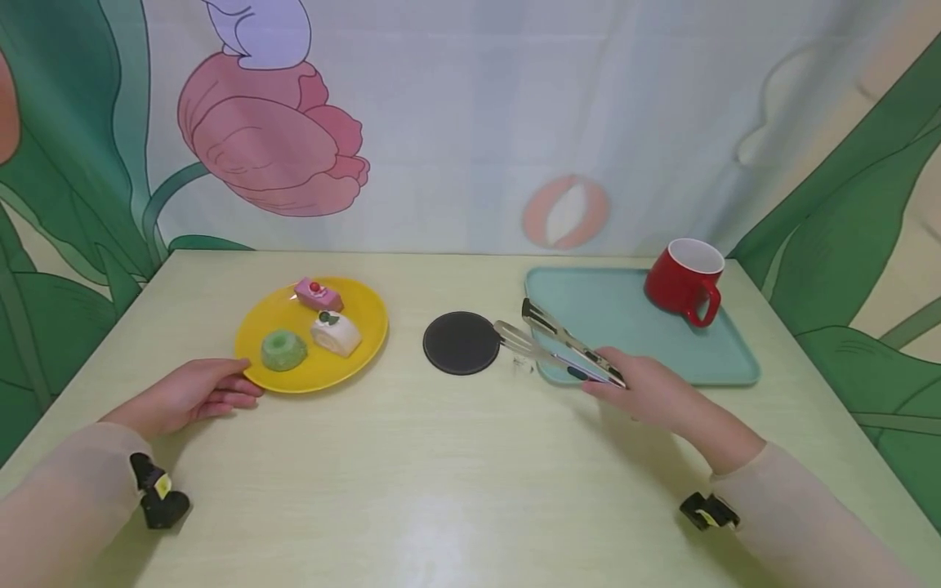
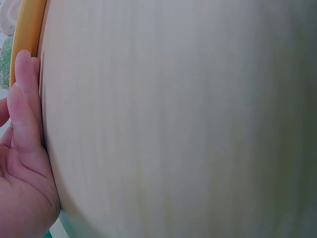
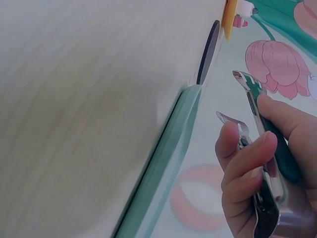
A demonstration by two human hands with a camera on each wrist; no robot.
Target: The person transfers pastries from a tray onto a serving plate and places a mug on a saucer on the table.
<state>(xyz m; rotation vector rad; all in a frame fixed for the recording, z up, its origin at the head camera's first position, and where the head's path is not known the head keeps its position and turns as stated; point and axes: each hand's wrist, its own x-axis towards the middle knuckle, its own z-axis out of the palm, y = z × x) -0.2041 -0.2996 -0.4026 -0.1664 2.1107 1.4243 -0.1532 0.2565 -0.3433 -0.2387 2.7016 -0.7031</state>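
My left hand (image 1: 198, 394) is at the near left edge of a yellow plate (image 1: 356, 306), thumb on the rim and fingers beneath it. On the plate sit a green ring-shaped cake (image 1: 283, 351), a white cake roll (image 1: 336, 334) and a pink cake slice (image 1: 318, 295) with a red topping. In my right hand (image 1: 647, 390) I hold metal tongs (image 1: 531, 347) with dark grips; their arms are spread, with nothing between the tips. In the right wrist view, fingers and thumb wrap the tongs' dark grip (image 3: 285, 156).
A round black coaster (image 1: 461, 343) lies between the plate and a light blue-green tray (image 1: 595, 298). The tray carries a red mug (image 1: 682, 282) at its back right, handle toward me. A printed curtain (image 1: 456, 131) hangs behind the pale wooden table (image 1: 412, 465).
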